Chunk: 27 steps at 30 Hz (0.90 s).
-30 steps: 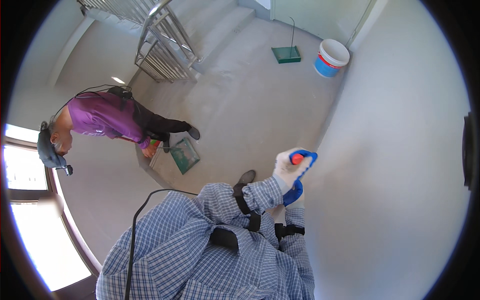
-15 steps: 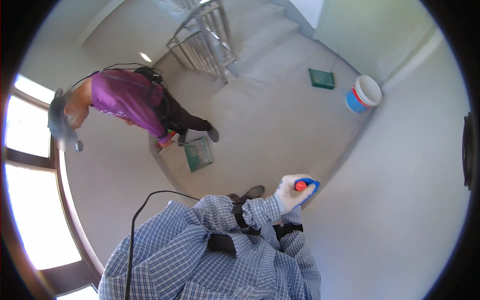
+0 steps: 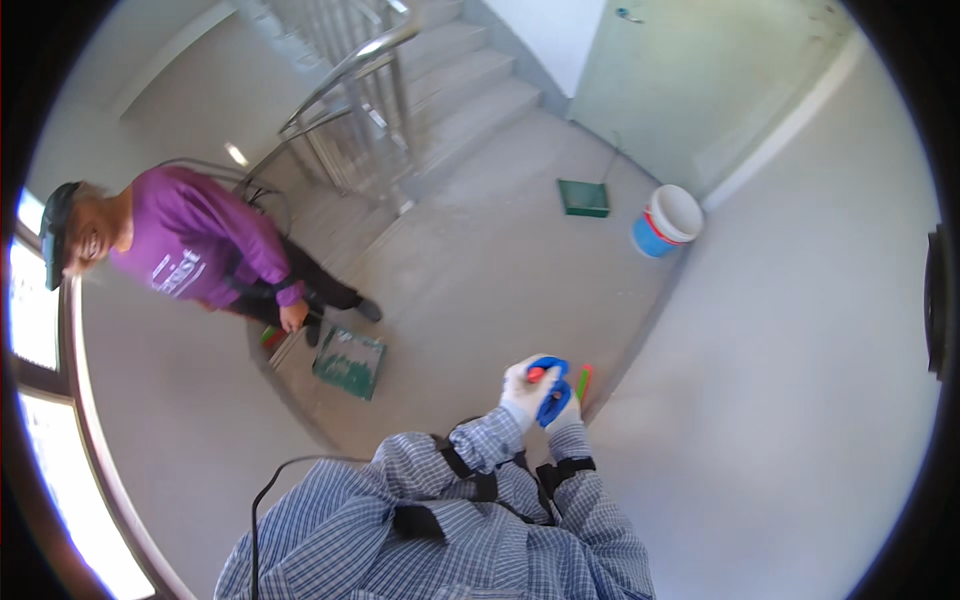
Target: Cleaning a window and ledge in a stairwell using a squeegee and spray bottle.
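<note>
My left hand (image 3: pixel 525 392), in a white and blue glove, is closed round the red end of a handle (image 3: pixel 536 374). My gloved right hand (image 3: pixel 560 405) is wrapped round the same handle just below and to the right. A green and red broom head (image 3: pixel 584 382) shows on the floor beyond my hands, by the right wall; the shaft between is mostly hidden.
A co-worker in purple (image 3: pixel 195 230) stands at left, holding a green dustpan (image 3: pixel 350 362) by a broom (image 3: pixel 270 338). Another dustpan (image 3: pixel 583 198) and a white-and-blue bucket (image 3: pixel 668 220) are near the door (image 3: pixel 680 90). Stairs (image 3: pixel 460 100) with a steel railing (image 3: pixel 350 75) rise behind; walls (image 3: pixel 790 340) bound the landing.
My hands have shifted leftward, and the broom head has come into view at their right. The co-worker stands more upright and turned toward me. The view itself has shifted.
</note>
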### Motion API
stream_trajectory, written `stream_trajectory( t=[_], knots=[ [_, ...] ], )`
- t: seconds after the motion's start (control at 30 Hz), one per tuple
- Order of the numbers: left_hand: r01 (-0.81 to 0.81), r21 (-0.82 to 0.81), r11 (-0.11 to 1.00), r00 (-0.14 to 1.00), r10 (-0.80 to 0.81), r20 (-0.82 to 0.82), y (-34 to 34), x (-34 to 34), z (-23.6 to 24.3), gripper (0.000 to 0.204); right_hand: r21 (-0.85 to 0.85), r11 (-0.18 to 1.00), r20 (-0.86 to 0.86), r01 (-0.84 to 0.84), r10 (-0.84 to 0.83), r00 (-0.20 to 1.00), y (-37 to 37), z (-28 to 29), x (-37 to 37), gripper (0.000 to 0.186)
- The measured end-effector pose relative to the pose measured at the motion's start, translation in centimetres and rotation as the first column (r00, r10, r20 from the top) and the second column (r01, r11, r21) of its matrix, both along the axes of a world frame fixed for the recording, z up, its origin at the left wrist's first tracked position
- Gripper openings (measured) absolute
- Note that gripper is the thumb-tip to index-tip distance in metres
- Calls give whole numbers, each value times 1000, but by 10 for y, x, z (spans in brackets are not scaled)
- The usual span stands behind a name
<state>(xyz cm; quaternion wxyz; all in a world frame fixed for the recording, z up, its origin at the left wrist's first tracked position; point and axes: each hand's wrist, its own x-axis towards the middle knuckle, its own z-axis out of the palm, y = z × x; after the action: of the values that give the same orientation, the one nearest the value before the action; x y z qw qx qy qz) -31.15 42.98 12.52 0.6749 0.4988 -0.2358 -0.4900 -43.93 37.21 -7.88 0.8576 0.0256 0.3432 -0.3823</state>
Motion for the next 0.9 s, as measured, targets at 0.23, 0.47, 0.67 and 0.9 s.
stream_trajectory(
  t=[0.23, 0.47, 0.67, 0.9],
  knots=[
    [57, -73, 996, 998, -55, 28, -7, 14, 2, 11, -294, 664, -950, -688, -281, 135, 35, 26, -32, 67],
    [347, -316, 883, 871, -178, 458, 8, 7, 66, 32, -573, 596, -789, -562, -218, 574, 30, 124, 13, 51],
    [559, -275, 782, 794, -410, 449, 20, -4, 112, 42, -871, 419, -354, -258, -169, 920, 40, 57, -5, 47],
    [561, -66, 825, 517, -286, 807, 40, -11, 117, 24, -386, 905, -355, -181, 36, 934, 90, 53, -18, 38]
  ],
)
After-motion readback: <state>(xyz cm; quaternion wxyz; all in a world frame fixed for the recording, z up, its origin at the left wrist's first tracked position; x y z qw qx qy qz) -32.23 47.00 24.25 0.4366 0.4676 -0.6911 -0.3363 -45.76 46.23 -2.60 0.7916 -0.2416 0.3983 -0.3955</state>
